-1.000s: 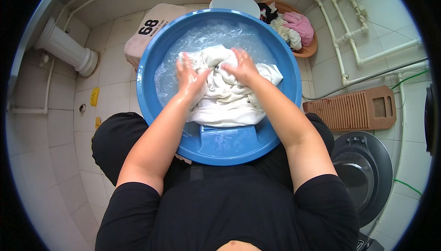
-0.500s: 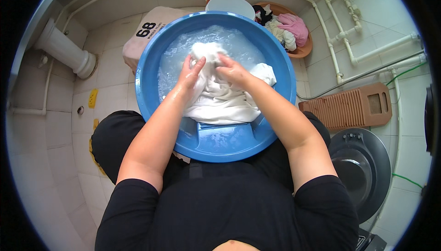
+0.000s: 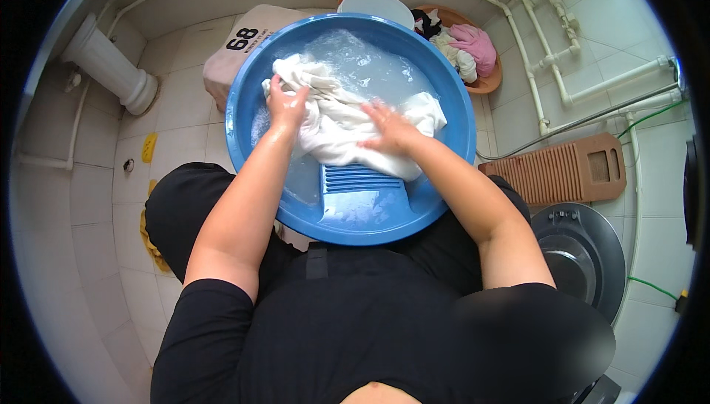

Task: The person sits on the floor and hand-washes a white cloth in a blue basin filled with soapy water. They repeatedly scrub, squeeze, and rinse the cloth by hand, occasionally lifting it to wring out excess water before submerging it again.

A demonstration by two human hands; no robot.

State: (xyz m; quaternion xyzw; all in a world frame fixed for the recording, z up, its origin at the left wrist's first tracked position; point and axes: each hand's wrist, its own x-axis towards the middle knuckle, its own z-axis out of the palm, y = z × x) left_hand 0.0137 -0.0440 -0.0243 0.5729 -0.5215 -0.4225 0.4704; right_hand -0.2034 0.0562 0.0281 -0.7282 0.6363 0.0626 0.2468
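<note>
A wet white cloth, perhaps a garment, lies bunched in a round blue basin of cloudy, sudsy water. My left hand grips its left end, thumb and fingers curled about the fabric. Over the right part of the cloth is my right hand, fingers spread and slightly smeared by motion, palm down against it. The cloth's near edge rests on the ridged blue washboard built into the basin's near side. Part of the cloth is under water.
A brown washboard and a dark grey basin lie on the right. Behind the blue basin stand an orange-brown tub of clothes, a white round lid and a pinkish-beige cloth-covered thing. White pipes run along the walls.
The cloth has been spread sideways and away from me, baring the built-in washboard's ridges. My left hand moved left; my right hand moved right and nearer, its fingers spreading.
</note>
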